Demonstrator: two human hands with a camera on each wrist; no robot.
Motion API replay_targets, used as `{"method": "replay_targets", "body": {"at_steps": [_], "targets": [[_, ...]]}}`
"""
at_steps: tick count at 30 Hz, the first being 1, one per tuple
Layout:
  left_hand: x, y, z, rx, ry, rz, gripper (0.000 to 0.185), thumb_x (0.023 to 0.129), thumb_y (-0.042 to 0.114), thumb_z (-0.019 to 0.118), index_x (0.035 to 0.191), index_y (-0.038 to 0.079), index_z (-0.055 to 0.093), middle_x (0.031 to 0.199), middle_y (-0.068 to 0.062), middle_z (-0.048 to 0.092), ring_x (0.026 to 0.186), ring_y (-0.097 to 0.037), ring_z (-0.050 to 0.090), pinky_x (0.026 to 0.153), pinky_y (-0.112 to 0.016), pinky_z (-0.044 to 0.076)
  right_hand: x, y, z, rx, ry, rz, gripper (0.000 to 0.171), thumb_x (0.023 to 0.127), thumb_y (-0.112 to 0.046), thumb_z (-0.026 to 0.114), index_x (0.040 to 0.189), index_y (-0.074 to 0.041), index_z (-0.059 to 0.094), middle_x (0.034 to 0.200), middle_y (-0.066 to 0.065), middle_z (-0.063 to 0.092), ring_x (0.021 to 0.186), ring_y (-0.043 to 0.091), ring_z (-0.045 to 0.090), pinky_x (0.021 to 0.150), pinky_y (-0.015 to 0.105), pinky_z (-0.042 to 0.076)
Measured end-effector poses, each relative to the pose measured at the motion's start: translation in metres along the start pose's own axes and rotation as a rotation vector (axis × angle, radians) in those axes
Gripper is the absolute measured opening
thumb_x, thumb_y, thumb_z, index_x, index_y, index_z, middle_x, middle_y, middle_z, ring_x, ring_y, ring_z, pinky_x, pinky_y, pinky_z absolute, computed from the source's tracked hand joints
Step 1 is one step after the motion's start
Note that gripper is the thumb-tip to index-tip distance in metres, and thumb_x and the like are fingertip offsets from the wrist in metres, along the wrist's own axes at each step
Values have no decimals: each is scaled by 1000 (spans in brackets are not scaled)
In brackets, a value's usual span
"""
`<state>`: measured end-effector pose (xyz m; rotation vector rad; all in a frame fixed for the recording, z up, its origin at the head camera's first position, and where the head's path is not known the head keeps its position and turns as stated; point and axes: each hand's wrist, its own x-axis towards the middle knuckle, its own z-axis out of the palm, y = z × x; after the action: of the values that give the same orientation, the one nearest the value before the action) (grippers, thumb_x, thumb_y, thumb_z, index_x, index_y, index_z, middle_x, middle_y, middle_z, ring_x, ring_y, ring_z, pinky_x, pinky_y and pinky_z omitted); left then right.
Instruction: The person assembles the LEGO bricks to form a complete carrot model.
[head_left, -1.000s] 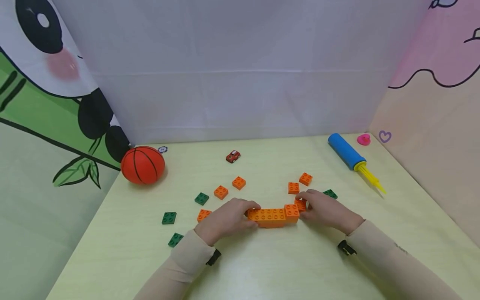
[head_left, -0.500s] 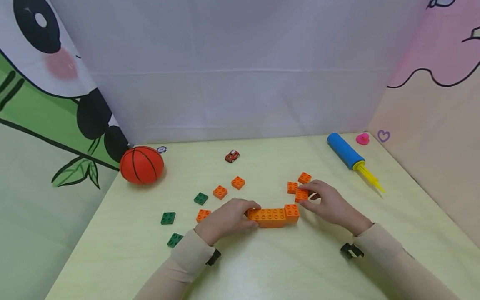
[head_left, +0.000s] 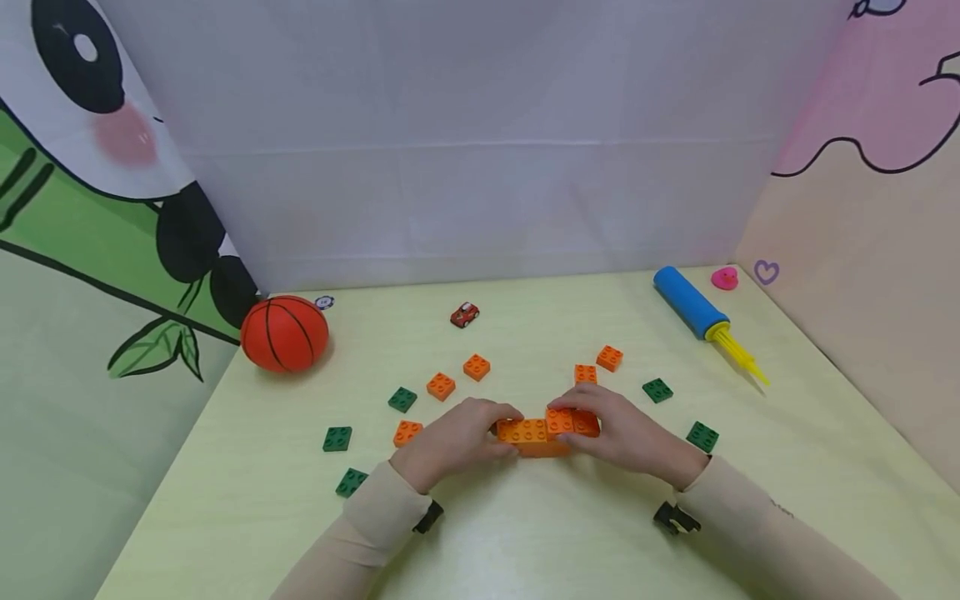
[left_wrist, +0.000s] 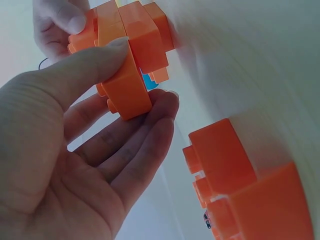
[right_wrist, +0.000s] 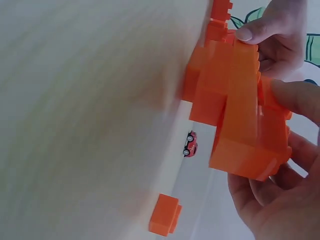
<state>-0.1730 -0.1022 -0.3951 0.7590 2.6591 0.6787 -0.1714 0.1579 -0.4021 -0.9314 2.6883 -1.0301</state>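
My left hand [head_left: 457, 442] grips the left end of a joined orange toy-brick build [head_left: 538, 448], thumb on the near side and fingers on the far side. My right hand [head_left: 626, 429] pinches a small orange toy brick [head_left: 559, 421] on top of the build. Right beside it, on the build's right end, is another small orange brick [head_left: 586, 423], partly covered by the right fingers. The right wrist view shows the right thumb on the upper bricks and the underside of the build [right_wrist: 237, 100]. In the left wrist view, the left thumb presses the long lower brick [left_wrist: 127, 92].
Loose orange bricks [head_left: 441, 386] lie beyond both hands. Green bricks [head_left: 402, 399] are scattered left, and two more green bricks [head_left: 657, 390] lie right. Farther back are a red ball [head_left: 284, 333], a toy car [head_left: 465, 314], a blue-and-yellow pump [head_left: 692, 302] and a pink duck [head_left: 725, 277].
My right hand has carried a small orange brick from near the back bricks leftward and down onto the build. Two green bricks at right now show. My left hand keeps its hold.
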Motion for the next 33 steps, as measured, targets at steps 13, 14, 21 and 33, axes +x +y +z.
{"method": "replay_targets", "body": {"at_steps": [13, 14, 21, 33], "targets": [[1, 1, 2, 3, -4, -4, 43, 90, 26, 76, 130, 14, 66, 125, 3, 67, 108, -13, 59, 100, -36, 49, -2, 10, 1, 43, -35, 11, 36, 93, -31, 72, 128, -23, 64, 125, -8, 61, 117, 17, 54, 102, 46, 47], [1, 1, 2, 4, -4, -4, 43, 90, 26, 76, 130, 14, 66, 125, 3, 67, 107, -13, 59, 100, -36, 49, -2, 10, 1, 43, -38, 4, 36, 93, -32, 72, 127, -23, 64, 125, -8, 61, 116, 17, 55, 102, 46, 48], [-1, 1, 1, 20, 19, 5, 42, 90, 27, 76, 128, 13, 67, 121, 2, 68, 101, -13, 59, 96, -34, 50, 3, 9, 0, 56, -51, -14, 37, 91, -29, 74, 126, -21, 64, 120, -8, 63, 107, 13, 56, 95, 37, 51], [-23, -12, -15, 38, 63, -71, 46, 90, 26, 75, 132, 13, 63, 121, -3, 68, 105, -20, 61, 92, -38, 53, 7, 12, -4, -16, -52, -29, 43, 92, -32, 73, 131, -19, 62, 126, -5, 62, 115, 18, 56, 100, 44, 49]]}}
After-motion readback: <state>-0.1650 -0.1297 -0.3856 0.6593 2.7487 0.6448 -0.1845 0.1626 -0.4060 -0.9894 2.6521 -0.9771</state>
